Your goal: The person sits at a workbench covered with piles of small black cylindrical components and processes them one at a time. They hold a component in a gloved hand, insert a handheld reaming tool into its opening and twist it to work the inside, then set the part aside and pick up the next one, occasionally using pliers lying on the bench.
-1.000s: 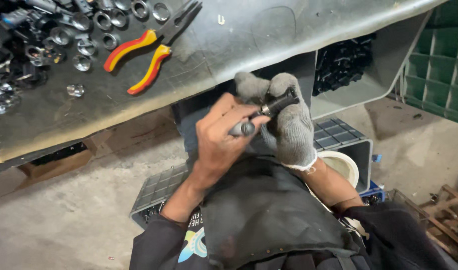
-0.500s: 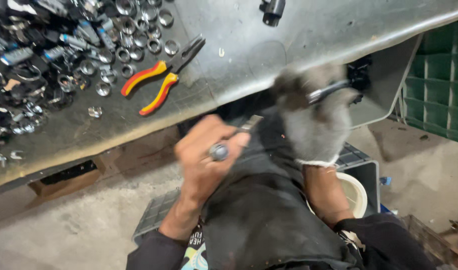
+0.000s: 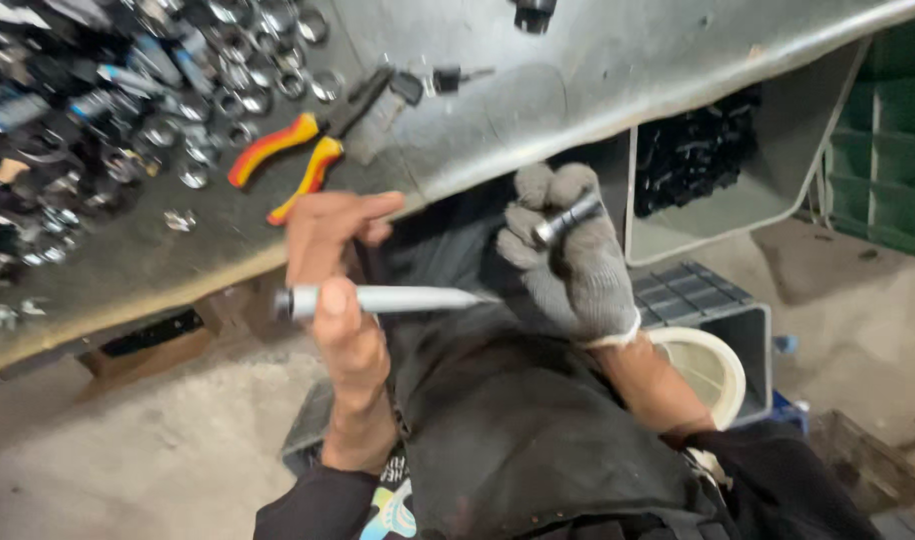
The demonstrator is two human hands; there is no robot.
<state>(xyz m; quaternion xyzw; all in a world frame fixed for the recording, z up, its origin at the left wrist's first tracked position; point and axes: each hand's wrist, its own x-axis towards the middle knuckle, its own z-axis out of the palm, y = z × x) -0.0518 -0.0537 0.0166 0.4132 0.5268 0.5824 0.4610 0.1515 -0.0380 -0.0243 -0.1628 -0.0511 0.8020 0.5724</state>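
Left hand (image 3: 338, 270) bare, fingers wrapped round grey pointed tool (image 3: 378, 299), tip aimed right, held level below bench edge (image 3: 538, 160). Right hand (image 3: 568, 260) gloved, fingers curled tight on small dark metal part (image 3: 570, 218). Hands apart. Red-yellow pliers (image 3: 298, 150) on bench.

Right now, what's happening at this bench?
A person sits at a metal workbench, seen from above. The bare left hand holds a slim silver punch-like tool, pointing toward the gloved right hand, which grips a small dark cylindrical part. The tool tip is close to the glove, but the part sits higher up; the two are apart. On the bench lie red-and-yellow pliers beside a heap of metal rings and fittings. A white bucket stands by the person's right arm.
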